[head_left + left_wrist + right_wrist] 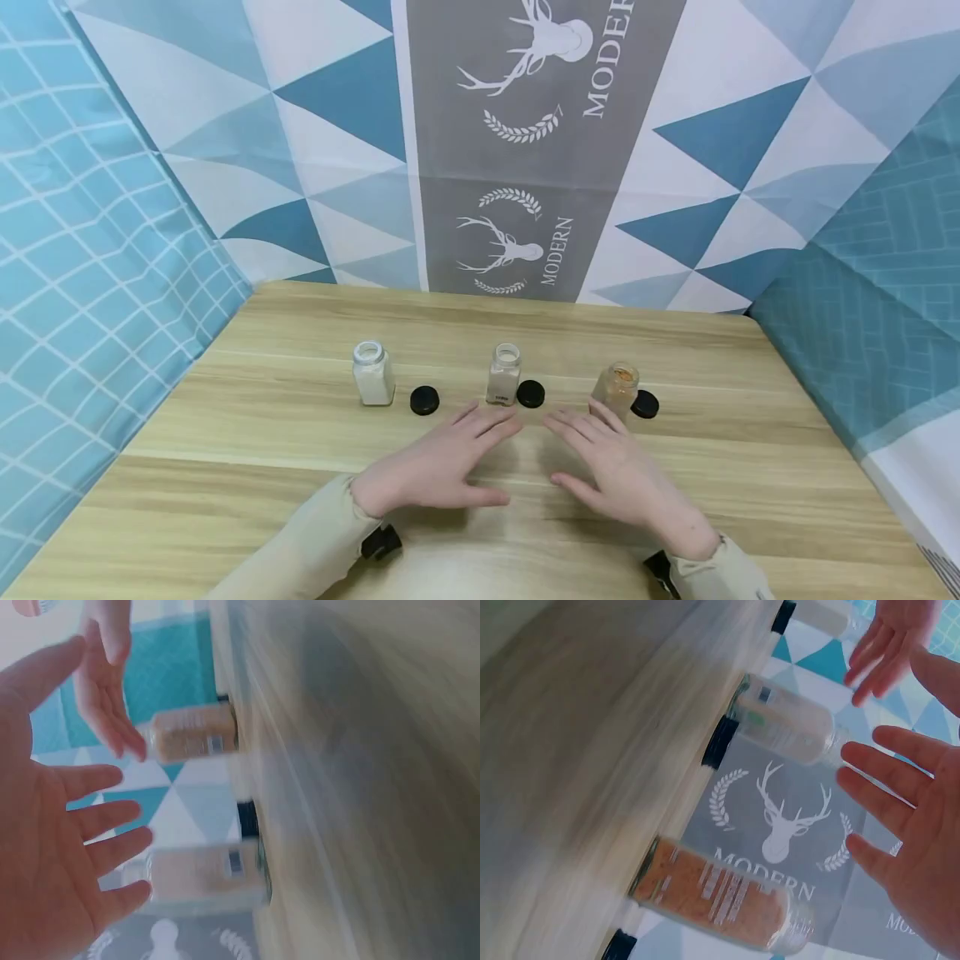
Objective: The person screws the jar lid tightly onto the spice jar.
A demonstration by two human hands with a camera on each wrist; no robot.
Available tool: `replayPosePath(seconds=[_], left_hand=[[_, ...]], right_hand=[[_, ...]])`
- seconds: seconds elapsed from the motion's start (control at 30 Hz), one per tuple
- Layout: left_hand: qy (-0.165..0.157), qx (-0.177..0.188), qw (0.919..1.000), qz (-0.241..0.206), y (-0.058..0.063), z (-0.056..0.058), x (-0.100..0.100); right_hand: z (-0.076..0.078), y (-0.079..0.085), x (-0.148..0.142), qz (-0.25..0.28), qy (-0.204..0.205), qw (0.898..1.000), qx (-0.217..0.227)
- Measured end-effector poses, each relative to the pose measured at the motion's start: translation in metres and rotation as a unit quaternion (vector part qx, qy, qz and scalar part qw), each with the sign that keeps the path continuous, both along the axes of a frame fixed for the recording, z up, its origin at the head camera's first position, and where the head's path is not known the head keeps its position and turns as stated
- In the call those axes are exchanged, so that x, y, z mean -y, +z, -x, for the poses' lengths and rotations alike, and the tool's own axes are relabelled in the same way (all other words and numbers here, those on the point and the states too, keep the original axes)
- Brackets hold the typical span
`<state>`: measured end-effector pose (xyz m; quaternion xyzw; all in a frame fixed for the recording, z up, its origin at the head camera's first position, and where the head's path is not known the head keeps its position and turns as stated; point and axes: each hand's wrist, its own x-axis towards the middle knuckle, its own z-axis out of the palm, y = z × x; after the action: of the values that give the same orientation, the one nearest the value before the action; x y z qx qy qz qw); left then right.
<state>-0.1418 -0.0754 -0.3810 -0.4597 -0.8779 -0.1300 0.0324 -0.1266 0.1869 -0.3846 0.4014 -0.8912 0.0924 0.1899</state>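
Observation:
My left hand (442, 468) is held over the table with fingers straight and spread, holding nothing. Facing it, my right hand (618, 475) is likewise spread, its fingertips near the right jar. Three uncapped glass jars stand upright in a row: a left jar (374, 382) of white powder, a middle jar (503, 382) of pale contents, and a right jar (617, 392) of orange-brown powder, partly behind my right fingers. To the right of each lies a black cap: the left cap (424, 400), middle cap (531, 393) and right cap (645, 404). In the right wrist view the orange-brown jar (712, 892) shows printed white lettering.
The wooden table (300, 333) ends at a grey, white and blue patterned cloth (510, 158) behind it. A blue checked cloth (90, 250) hangs on the left side, a teal one (885, 275) on the right. Dark straps sit at both wrists.

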Motion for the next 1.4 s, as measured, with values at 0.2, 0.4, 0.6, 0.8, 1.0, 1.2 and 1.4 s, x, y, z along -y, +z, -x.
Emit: replayPosePath(seconds=[0.2, 0.4, 0.6, 0.8, 1.0, 1.2, 1.4], left_hand=[[0.017, 0.042, 0.9989, -0.012, 0.003, 0.004, -0.018], [0.039, 0.059, 0.9968, -0.036, 0.000, 0.009, -0.038], [0.071, 0.126, 0.9859, -0.084, -0.002, 0.015, -0.053], [0.085, 0.168, 0.9747, -0.120, -0.007, 0.020, -0.069], [0.099, 0.226, 0.9557, -0.161, -0.021, 0.028, -0.081], [0.137, 0.256, 0.9406, -0.177, -0.023, 0.034, -0.092], [0.154, 0.292, 0.9226, -0.200, -0.027, 0.038, -0.108]], right_hand=[[0.000, 0.001, -0.010, 0.004, -0.034, 0.999, -0.010], [0.003, 0.001, -0.023, -0.007, -0.088, 0.996, -0.016], [0.007, 0.003, -0.038, -0.014, -0.117, 0.993, -0.004], [0.008, 0.011, -0.051, -0.025, -0.158, 0.985, 0.058], [0.009, 0.023, -0.063, -0.038, -0.242, 0.961, 0.132], [0.020, 0.022, -0.074, -0.025, -0.268, 0.955, 0.128], [0.031, 0.016, -0.090, 0.033, -0.276, 0.956, 0.094]])
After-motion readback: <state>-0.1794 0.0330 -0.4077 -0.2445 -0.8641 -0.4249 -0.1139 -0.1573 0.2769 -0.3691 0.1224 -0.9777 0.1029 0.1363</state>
